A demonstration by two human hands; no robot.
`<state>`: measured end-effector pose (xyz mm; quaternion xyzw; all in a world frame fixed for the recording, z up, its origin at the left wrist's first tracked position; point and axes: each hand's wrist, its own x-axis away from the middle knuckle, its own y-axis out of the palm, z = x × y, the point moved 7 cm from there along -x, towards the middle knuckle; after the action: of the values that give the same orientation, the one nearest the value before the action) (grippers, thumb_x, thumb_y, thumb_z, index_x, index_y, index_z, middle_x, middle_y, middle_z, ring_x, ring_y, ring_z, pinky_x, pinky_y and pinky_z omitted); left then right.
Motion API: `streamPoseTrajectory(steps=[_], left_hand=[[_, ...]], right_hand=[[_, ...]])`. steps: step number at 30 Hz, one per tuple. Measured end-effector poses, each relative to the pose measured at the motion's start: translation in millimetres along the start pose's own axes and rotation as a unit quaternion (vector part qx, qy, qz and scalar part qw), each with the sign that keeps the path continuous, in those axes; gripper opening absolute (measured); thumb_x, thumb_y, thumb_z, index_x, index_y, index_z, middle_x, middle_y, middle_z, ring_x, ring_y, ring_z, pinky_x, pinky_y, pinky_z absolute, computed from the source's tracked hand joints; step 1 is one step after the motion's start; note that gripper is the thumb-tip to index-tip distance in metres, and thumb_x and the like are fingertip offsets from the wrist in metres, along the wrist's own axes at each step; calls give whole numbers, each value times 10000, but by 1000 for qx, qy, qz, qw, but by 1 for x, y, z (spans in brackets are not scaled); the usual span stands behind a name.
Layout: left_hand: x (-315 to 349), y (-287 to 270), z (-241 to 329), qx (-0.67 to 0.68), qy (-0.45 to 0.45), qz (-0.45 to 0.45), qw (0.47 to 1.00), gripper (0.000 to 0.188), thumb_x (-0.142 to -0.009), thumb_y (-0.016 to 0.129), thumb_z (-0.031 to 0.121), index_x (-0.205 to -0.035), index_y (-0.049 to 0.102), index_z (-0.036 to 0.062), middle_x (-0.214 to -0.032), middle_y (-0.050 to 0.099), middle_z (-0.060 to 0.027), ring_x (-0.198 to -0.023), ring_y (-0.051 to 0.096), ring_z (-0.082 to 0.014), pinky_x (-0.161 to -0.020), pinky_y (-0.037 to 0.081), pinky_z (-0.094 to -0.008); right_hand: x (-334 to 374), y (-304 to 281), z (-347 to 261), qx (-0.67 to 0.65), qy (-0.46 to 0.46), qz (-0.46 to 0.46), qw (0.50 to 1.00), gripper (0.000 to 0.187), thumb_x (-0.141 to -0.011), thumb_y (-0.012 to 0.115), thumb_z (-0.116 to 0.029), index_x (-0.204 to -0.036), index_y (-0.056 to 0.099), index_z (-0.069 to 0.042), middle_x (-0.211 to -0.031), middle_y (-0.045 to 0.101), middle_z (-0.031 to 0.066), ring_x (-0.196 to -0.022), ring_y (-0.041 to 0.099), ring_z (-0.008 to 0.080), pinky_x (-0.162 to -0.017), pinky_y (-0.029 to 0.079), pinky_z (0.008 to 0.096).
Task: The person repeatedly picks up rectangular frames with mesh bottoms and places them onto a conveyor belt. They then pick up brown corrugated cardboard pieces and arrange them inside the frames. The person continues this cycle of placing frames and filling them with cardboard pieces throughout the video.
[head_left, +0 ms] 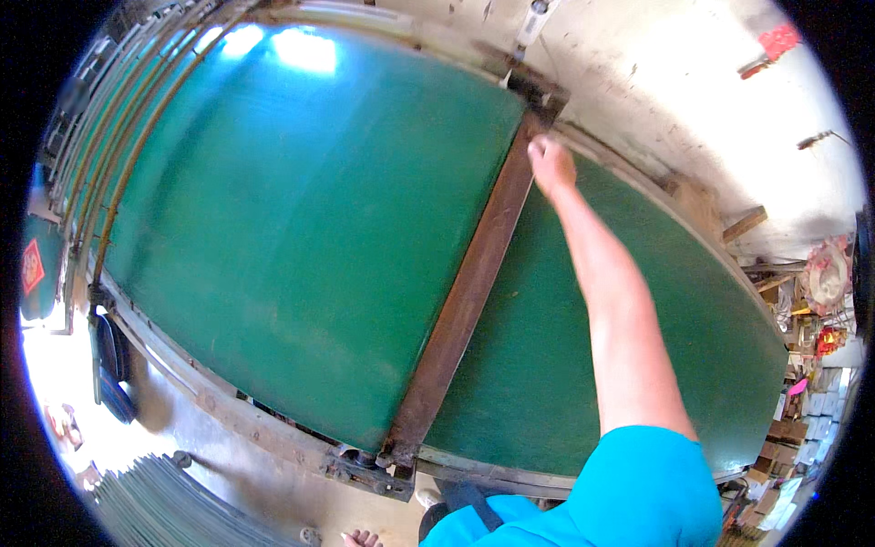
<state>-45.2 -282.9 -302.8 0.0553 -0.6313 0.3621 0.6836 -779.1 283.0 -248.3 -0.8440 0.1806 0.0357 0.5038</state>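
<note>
My right arm, in a bright blue short sleeve, stretches far across a wide green belt surface [301,228]. At its end my right hand [552,166] is closed beside the far end of a brown crossbar [469,296], over the bar's right edge. Whether the hand touches the bar, and what its curled fingers hold, I cannot make out. The bar runs slantwise across the green surface from the near side to a dark bracket [538,96]. Low at the bottom edge, my left hand [362,539] shows only its fingers, apart and holding nothing visible; the rest is cut off.
Several long rods [150,137] arch over the surface's left end. A metal side rail [228,406] follows the near edge. Grey ribbed material [173,506] lies at lower left. Stacked boxes [784,438] and a wooden block [745,223] are at right, by a pale wall [665,100].
</note>
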Motion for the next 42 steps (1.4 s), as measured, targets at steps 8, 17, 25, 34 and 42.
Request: streamPoseTrajectory(steps=[8, 17, 25, 34, 42], left_hand=[[1, -45, -48, -27, -60, 100, 993, 675, -898, 271, 596, -1302, 351, 60, -1226, 490, -160, -1032, 545, -304, -777, 466, -425], [-26, -22, -27, -72, -7, 6, 997, 754, -887, 285, 614, -1332, 338, 7, -1160, 531, -165, -908, 561, -222, -759, 452, -338], [-22, -23, -14, 20, 97, -44, 994, 656, -934, 306, 500, -1305, 368, -36, -1232, 500, -221, -1059, 543, -292, -854, 440, -374], [-89, -94, -37, 122, 111, -107, 980, 651, -933, 325, 495, -1315, 350, -32, -1207, 516, -215, -1050, 548, -283, -846, 437, -364], [-181, -101, -53, 160, 92, -164, 969, 600, -936, 365, 457, -1276, 402, -36, -1194, 531, -215, -1044, 560, -275, -863, 436, -361]], right_hand=[[-55, 45, 4, 183, 73, -84, 977, 344, -883, 440, -330, -1001, 568, -32, -1047, 577, 226, -957, 571, 393, -824, 455, 488], [214, 32, -106, 125, -221, 9, 967, 165, -825, 585, -209, -803, 469, -94, -779, 483, 102, -715, 564, 278, -585, 496, 372], [388, -16, -220, -207, -76, -257, 941, 158, -758, 669, -94, -728, 536, -15, -721, 515, 92, -616, 521, 201, -563, 428, 311], [579, -14, -424, -312, -230, -357, 850, 118, -726, 681, -29, -824, 617, -23, -903, 591, 111, -782, 570, 246, -674, 466, 325], [730, 199, -395, -345, 114, -479, 799, 222, -902, 549, -138, -1082, 578, -10, -900, 654, 44, -813, 596, 83, -741, 462, 221]])
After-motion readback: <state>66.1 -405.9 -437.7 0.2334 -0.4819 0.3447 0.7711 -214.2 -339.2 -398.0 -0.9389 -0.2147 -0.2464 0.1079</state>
